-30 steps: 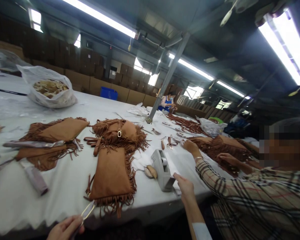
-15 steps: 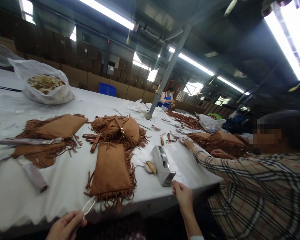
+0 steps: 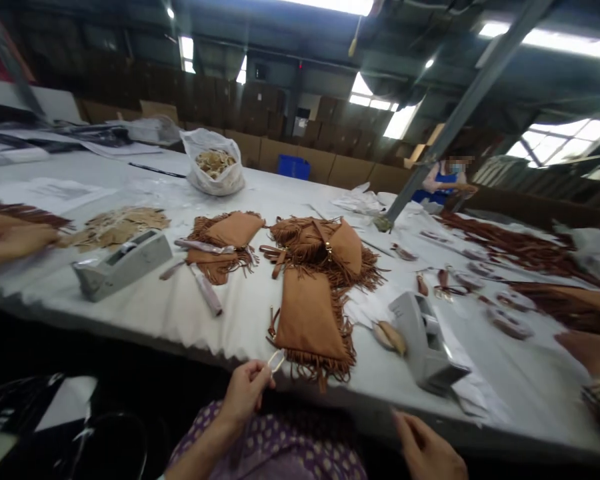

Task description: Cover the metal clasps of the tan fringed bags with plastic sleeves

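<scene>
My left hand (image 3: 245,393) is at the table's near edge, fingers pinched on a small metal clasp (image 3: 275,362). The clasp sits just in front of the fringe of a tan suede fringed bag (image 3: 310,320) lying flat on the white table (image 3: 155,313). My right hand (image 3: 425,450) hangs lower, below the table edge, fingers stretched out and holding nothing. It is nearest a grey tape dispenser (image 3: 425,340) with white paper sheets beside it. More fringed bags (image 3: 330,247) lie behind the first, and another one (image 3: 227,237) to the left.
A second tape dispenser (image 3: 123,263) and a pile of tan cut pieces (image 3: 117,223) lie left, near another person's hand (image 3: 15,240). A plastic bag of pieces (image 3: 213,170) stands farther back. A steel post (image 3: 460,120) rises from the table; a worker (image 3: 445,177) sits beyond it.
The view swung left and down. My right hand left the paper by the tape dispenser and dropped below the table edge. My left hand rose with the clasp toward the bag's fringe.
</scene>
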### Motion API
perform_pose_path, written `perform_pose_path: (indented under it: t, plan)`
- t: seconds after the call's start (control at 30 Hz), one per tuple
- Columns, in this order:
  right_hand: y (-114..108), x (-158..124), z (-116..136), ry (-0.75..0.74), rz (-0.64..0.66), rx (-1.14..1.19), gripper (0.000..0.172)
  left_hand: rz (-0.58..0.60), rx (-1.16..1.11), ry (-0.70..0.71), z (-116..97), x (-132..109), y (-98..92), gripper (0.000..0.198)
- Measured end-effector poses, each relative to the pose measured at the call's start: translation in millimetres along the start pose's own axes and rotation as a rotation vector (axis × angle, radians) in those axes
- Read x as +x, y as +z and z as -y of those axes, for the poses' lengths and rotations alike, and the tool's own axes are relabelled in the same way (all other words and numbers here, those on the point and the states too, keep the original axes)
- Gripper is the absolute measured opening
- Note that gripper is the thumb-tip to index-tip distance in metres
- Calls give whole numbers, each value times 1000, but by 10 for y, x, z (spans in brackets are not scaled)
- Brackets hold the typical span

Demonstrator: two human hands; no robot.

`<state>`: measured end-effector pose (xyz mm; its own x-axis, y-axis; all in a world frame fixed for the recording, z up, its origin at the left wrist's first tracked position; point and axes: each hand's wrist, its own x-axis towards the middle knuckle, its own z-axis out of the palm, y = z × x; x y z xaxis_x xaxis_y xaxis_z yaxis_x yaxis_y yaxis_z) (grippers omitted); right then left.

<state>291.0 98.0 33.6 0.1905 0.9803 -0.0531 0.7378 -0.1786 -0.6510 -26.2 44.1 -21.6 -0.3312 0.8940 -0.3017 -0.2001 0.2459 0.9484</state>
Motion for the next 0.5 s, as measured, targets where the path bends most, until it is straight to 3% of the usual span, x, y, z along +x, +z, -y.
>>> perform_pose_path:
  t: [0.13,0.23,0.33,0.5]
  plan:
    - [413,-369,974,-360,306,239,33,-33,3,34,34,-11,16,43]
    - [714,-507,1430,-380,556,422,37,-36,21,69,36,-25,20,41]
    - [1044,-484,1553,-339,663,505,40,-35,58,102,25,-24,19,42]
    - [1496,-330,1407,-267,537,350,47,-58,136,202,7,-33,7,42]
